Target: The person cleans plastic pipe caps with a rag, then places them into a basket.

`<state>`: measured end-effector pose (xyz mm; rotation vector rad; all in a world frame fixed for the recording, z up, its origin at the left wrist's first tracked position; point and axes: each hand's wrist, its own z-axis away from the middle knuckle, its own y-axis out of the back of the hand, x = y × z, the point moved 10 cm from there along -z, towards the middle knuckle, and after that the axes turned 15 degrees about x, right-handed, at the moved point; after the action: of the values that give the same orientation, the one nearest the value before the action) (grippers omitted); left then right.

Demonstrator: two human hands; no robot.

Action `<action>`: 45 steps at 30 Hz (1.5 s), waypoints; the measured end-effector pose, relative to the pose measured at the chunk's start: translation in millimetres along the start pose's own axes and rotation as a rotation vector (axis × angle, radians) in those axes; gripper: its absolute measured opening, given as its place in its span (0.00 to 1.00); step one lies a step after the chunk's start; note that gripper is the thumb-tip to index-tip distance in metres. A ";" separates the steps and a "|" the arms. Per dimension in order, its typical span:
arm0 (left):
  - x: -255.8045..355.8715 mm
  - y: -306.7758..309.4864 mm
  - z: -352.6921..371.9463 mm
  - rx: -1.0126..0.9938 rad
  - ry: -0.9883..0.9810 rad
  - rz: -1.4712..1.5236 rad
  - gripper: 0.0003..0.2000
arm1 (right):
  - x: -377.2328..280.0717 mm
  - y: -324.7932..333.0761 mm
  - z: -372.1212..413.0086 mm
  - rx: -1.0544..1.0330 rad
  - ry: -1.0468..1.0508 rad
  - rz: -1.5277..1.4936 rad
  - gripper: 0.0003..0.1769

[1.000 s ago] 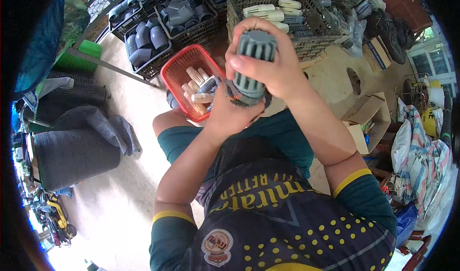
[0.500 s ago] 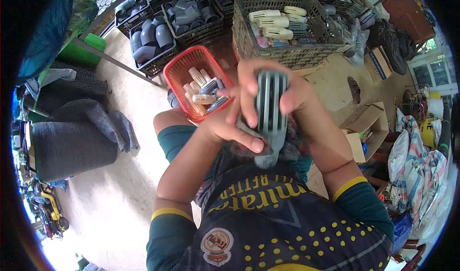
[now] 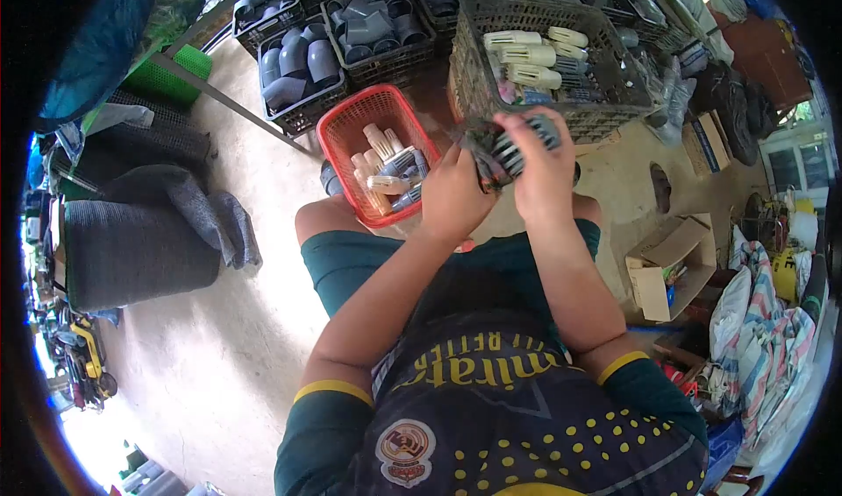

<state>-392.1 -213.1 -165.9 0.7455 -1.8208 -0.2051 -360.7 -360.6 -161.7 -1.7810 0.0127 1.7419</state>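
Observation:
In front of my knees my right hand grips a grey slotted plastic fitting, fingers wrapped over its ribbed side. My left hand is closed on a crumpled dark plastic bag, which is bunched around the fitting's left end. The two hands nearly meet, and part of the fitting is hidden by fingers and bag. Just left of my left hand stands a red plastic basket holding several cream fittings and grey ones.
A large dark crate ahead holds cream and grey slotted fittings. Black crates of grey pipe elbows stand behind the basket. A mesh roll lies left; an open cardboard box sits right.
Both hands have moved forward, away from my chest, with the fitting. It has turned from upright to slanted, and the dark bag now shows around its left end.

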 end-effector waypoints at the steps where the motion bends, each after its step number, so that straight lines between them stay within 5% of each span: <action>1: -22.2 -5.8 2.1 0.000 0.041 -0.073 0.22 | 6.2 10.5 -10.1 0.078 -0.098 -0.047 0.06; 2: -43.1 -9.8 3.9 -0.003 0.081 -0.145 0.21 | 9.6 14.4 -18.5 0.087 -0.191 -0.178 0.06; 5: -77.3 -6.0 17.7 -0.061 0.411 0.526 0.16 | 13.9 15.3 -38.4 0.012 -0.359 -0.468 0.08; 7: -96.9 -15.8 36.7 -0.166 0.606 0.718 0.17 | 22.3 14.9 -40.3 -0.024 -0.364 -0.412 0.08; 10: -113.8 -43.8 51.6 -0.263 1.170 1.470 0.25 | 65.3 19.0 -36.9 -0.012 -0.483 -0.332 0.09; 14: -147.9 -55.7 52.7 -0.253 1.296 1.675 0.34 | 162.0 30.4 -31.9 -0.055 -0.506 -0.056 0.13; 15: -146.5 -55.5 50.5 -0.347 1.278 1.626 0.30 | 179.0 32.6 -35.0 -0.096 -0.469 0.059 0.14; 18: -241.0 -51.2 42.5 0.049 1.079 1.204 0.24 | 236.5 36.4 -21.5 -0.040 -0.903 0.035 0.15; 21: -257.9 11.7 -10.9 0.421 1.006 1.354 0.21 | 338.1 66.8 -15.9 0.141 -1.117 0.046 0.17; 27: -295.1 52.3 -24.3 0.597 0.976 1.437 0.26 | 490.4 88.0 -6.7 0.327 -1.157 0.281 0.22; 33: -285.9 42.5 -41.4 0.558 0.984 1.607 0.28 | 521.1 104.2 10.7 0.524 -1.200 0.568 0.24; 37: -290.9 42.0 -42.2 0.466 0.917 1.675 0.28 | 527.9 63.0 7.5 0.206 -1.229 0.422 0.24; 41: -300.8 32.4 -34.2 0.656 1.100 1.554 0.29 | 506.0 33.1 -1.0 -0.194 -0.978 0.608 0.16; 45: -295.9 19.4 -42.7 0.467 0.958 1.584 0.28 | 464.1 14.2 -1.4 -0.594 -0.629 0.859 0.15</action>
<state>-302.6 -17.3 -374.3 -0.4443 -1.0314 1.3850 -308.9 -179.0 -585.9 -1.6080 -0.0076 3.1424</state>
